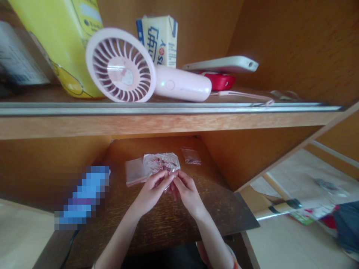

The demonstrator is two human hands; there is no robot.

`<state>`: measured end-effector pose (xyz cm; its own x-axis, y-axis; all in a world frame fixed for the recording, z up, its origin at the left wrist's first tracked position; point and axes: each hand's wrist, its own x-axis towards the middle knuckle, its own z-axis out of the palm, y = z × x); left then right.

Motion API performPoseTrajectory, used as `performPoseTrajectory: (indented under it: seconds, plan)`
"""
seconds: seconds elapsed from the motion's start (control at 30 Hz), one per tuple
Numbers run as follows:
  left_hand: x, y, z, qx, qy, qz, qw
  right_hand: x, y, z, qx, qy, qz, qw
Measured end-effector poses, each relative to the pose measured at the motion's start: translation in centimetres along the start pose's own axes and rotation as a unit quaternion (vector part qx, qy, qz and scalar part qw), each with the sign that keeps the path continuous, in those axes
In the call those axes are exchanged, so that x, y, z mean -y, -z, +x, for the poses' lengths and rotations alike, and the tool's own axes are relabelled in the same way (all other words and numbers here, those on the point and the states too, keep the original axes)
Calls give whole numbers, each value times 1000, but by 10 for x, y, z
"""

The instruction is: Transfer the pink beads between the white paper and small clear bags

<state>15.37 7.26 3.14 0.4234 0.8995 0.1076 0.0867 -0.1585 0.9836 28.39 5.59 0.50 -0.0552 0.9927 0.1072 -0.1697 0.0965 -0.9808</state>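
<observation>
Over the dark wooden desk [157, 224], my left hand [155, 188] and my right hand [189, 190] meet, thumbs and fingertips pinched close together. Something small and shiny shows between the fingertips, too small and too covered to name. Just beyond them lies a crumpled whitish sheet or bag [151, 160] with small pink and dark bead-like pieces [164, 163] on it. To its left is a flat, pale clear packet [135, 171] with a pinkish lower edge. A small clear plastic bag [191, 156] with tiny pieces inside rests to the right.
A shelf edge [168, 125] crosses above the desk. On the shelf are a pink handheld fan [182, 84], a yellow container [67, 45], a drink carton [166, 41] and a white device [224, 63] on a red object [223, 81]. A blurred-out blue object [86, 198] stands at left.
</observation>
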Motion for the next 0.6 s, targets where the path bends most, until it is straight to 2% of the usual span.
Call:
performPoseTrajectory:
  seconds: [0.13, 0.23, 0.43, 0.6]
  plan:
    - [1, -12, -1, -81, -30, 21, 996, 6, -1, 2, -8, 31, 6, 999]
    - [2, -18, -2, -124, -58, 76, 988, 12, -3, 1, -22, 56, -9, 998]
    - [6, -17, 0, -128, -99, 193, 968, 7, -3, 1, -54, 84, -100, 990]
    - [9, -17, 1, -144, -113, 239, 954, 1, -2, 0, -88, 74, -230, 966]
